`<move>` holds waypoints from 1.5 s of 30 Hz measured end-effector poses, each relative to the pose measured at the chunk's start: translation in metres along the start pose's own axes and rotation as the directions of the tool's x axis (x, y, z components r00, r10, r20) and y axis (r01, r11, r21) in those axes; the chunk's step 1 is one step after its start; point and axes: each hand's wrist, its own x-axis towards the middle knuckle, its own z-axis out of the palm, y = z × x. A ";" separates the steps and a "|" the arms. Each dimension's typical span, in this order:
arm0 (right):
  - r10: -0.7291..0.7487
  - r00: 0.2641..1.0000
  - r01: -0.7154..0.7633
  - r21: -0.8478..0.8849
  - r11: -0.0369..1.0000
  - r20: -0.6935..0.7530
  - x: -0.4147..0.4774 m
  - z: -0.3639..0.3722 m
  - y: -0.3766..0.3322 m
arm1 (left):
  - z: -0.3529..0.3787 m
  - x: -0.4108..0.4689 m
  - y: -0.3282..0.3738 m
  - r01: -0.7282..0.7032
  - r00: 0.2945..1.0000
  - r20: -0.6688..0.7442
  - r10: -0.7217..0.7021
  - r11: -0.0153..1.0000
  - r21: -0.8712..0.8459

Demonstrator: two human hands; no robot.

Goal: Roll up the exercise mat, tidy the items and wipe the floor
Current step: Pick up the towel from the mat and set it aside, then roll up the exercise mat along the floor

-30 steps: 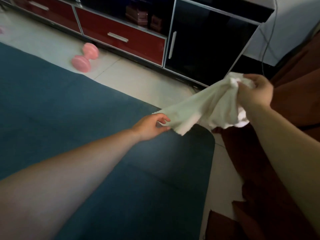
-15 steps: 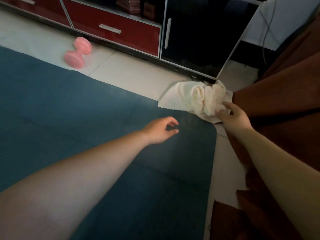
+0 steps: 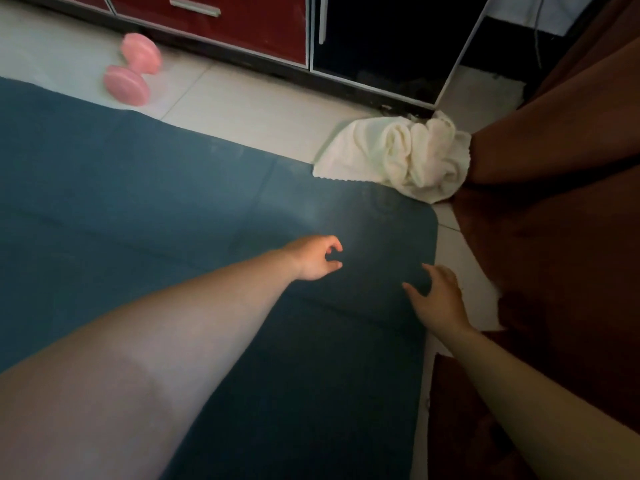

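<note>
Head view: a blue exercise mat [image 3: 173, 202] lies unrolled on the tiled floor [image 3: 249, 109]. The left hand [image 3: 317, 258] hovers above it, fingers loosely curled, holding nothing. The right hand [image 3: 438, 296] reaches with spread fingers over the mat's right edge. A crumpled white cloth [image 3: 398, 157] rests at its far corner; a pink dumbbell [image 3: 133, 69] lies nearby.

left hand [image 3: 317, 258] empty, fingers loosely curled above mat [image 3: 173, 202] | right hand [image 3: 438, 299] spread at mat's end | cloth [image 3: 398, 155] crumpled beyond fingertips | dumbbell [image 3: 133, 69] far left
</note>
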 end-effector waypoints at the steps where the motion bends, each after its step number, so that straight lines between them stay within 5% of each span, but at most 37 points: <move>1: 0.024 0.999 -0.024 -0.027 0.999 0.029 -0.005 0.004 0.003 | 0.002 0.000 -0.001 0.003 1.000 0.016 -0.003 1.000 0.027; 6: 0.068 0.992 -0.066 -0.019 0.998 0.103 -0.018 0.016 0.001 | 0.001 0.000 0.007 -0.014 1.000 0.017 0.013 0.999 0.042; 12: 0.046 0.997 -0.030 0.256 0.966 -0.055 -0.023 0.010 -0.004 | 0.016 -0.011 0.021 -0.031 1.000 0.002 0.031 0.992 0.121; 21: 0.096 0.995 -0.053 0.720 0.692 -0.018 -0.020 -0.018 -0.003 | 0.043 -0.043 0.056 -0.106 0.994 -0.015 0.105 0.982 -0.158; 29: -0.029 0.998 -0.030 0.840 0.542 0.055 -0.029 -0.038 -0.030 | 0.036 -0.051 0.079 -0.036 0.993 -0.114 -0.017 0.897 -0.441; 35: -0.063 0.996 -0.020 0.845 0.535 0.063 -0.029 -0.043 -0.047 | 0.049 -0.057 0.086 -0.037 0.998 -0.070 0.010 0.914 -0.403; 38: -0.104 0.991 0.004 0.783 0.622 0.078 -0.029 -0.042 -0.046 | 0.051 -0.062 0.083 -0.038 0.998 -0.051 0.021 0.932 -0.359; 42: -0.351 0.936 0.325 0.398 0.858 -0.010 -0.025 -0.042 -0.039 | 0.028 -0.072 0.065 -0.041 0.998 -0.048 0.026 0.947 -0.320; 45: -0.549 0.835 0.544 0.195 0.816 -0.033 -0.022 -0.034 -0.055 | -0.001 -0.080 0.040 0.016 0.998 -0.049 -0.042 0.900 -0.435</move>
